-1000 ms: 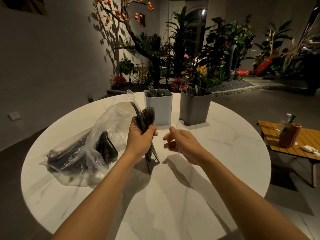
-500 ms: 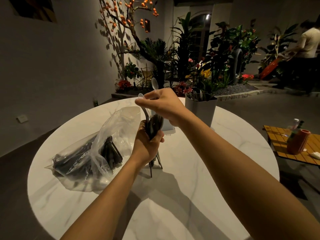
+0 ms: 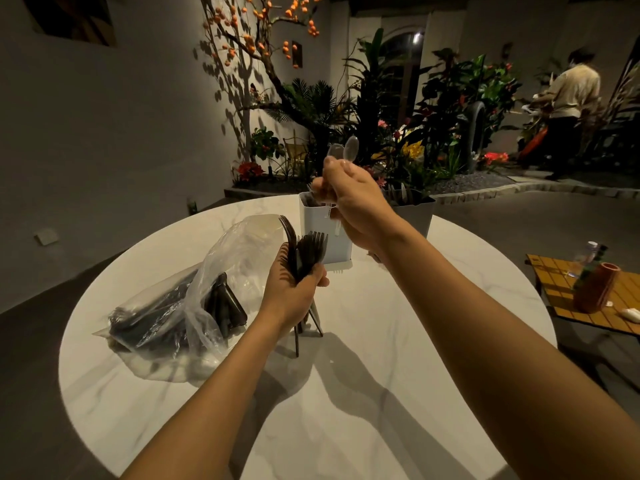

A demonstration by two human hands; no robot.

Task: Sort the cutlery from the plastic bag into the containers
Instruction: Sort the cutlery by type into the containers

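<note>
My left hand (image 3: 294,292) grips a bundle of black forks (image 3: 306,252), tines up, above the round marble table (image 3: 346,393). My right hand (image 3: 353,202) is raised over the white container (image 3: 329,237) and holds two clear plastic spoons (image 3: 343,154) with their bowls up. The white container has dark cutlery in it. Behind my right wrist stands the grey container (image 3: 414,213) with cutlery sticking out. The clear plastic bag (image 3: 194,306) lies on the table's left side with more black cutlery inside.
A low wooden side table (image 3: 588,299) with a terracotta pot and a bottle stands to the right. Plants and a tree with orange fruit fill the back. A person (image 3: 568,109) stands at the far right.
My right hand pulled a second clear spoon out of the bundle and rose, now over the white container. My left hand kept its grip on the forks.
</note>
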